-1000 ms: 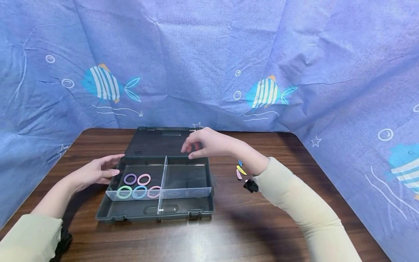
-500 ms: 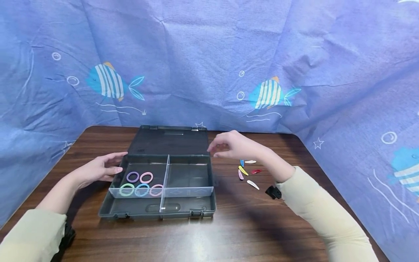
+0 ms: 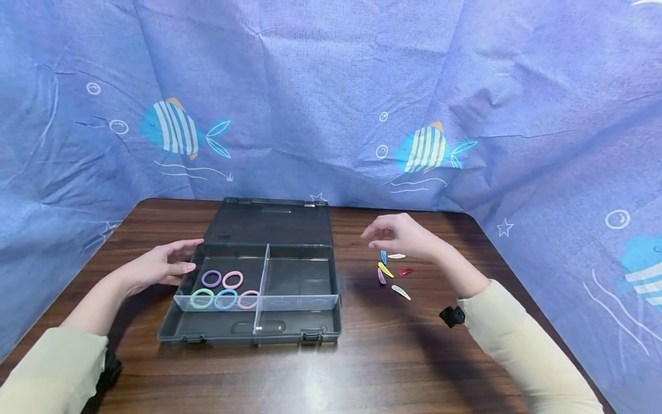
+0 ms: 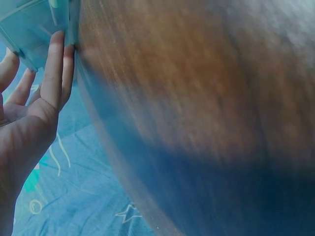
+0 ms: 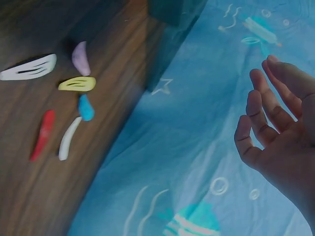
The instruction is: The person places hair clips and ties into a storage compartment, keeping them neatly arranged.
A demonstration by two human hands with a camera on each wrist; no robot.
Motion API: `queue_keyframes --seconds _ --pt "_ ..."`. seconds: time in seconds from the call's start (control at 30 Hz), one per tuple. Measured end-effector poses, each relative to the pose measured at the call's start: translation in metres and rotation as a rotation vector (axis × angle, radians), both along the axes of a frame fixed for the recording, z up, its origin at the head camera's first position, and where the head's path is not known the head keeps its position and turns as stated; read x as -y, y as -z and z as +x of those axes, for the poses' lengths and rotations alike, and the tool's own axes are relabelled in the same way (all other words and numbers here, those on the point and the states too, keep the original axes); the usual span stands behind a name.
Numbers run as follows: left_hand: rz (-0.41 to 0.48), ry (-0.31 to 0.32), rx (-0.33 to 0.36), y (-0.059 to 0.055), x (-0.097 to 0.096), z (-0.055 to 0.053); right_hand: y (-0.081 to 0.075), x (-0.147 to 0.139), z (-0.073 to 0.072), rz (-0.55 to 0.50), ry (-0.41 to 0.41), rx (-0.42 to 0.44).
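A dark translucent divided box (image 3: pixel 297 273) lies with its lid (image 3: pixel 274 224) folded back. Its rear left compartment holds several hair ties: a purple one (image 3: pixel 203 279), a green one (image 3: pixel 192 299), a blue one (image 3: pixel 216 299) and pink ones. My left hand (image 3: pixel 147 269) rests against the box's left side, fingertips touching the wall in the left wrist view. My right hand (image 3: pixel 408 236) hovers right of the box, fingers loosely bent and holding nothing. Below it lie snap hair clips on the table: blue (image 3: pixel 383 257), yellow (image 3: pixel 385 269), red (image 5: pixel 44 133), light purple (image 5: pixel 81 59) and white (image 3: pixel 401 292).
Clear dividers (image 3: pixel 299 303) split the box into compartments. The wooden table (image 3: pixel 248 379) ends at a blue fish-patterned cloth (image 3: pixel 320 103) hanging behind and at the sides.
My right hand has moved right, from above the box to beside the hair clips, which are now uncovered. The left hand stays at the box's side. The head view has shifted slightly.
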State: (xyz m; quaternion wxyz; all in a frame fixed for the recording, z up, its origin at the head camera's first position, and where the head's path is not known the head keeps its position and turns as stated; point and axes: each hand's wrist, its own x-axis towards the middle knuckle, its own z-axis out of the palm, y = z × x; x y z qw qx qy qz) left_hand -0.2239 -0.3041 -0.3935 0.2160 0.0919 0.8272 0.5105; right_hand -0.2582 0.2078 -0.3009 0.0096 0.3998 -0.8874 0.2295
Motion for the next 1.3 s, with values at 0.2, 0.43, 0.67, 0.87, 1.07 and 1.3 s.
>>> queue_keyframes --seconds 0.2,0.43,0.67,0.87,1.07,1.3 --pt "-0.002 -0.001 0.0 0.001 0.001 -0.001 0.022 -0.015 -0.004 -0.019 0.059 -0.006" --pt "0.006 -0.002 0.005 0.002 0.0 0.0 0.052 -0.03 -0.011 -0.024 0.115 0.016" --pt "0.001 -0.003 0.003 0.002 0.001 0.0 0.078 -0.039 -0.02 0.005 0.167 0.0" --pt "-0.006 0.0 0.002 0.001 0.001 -0.001 0.095 -0.043 -0.024 0.019 0.173 0.022" --pt "-0.003 0.001 -0.005 0.002 0.002 -0.001 0.105 -0.044 -0.026 0.024 0.161 0.004" --pt "0.008 0.002 -0.001 0.002 0.002 -0.001 0.112 -0.044 -0.027 0.064 0.221 0.04"
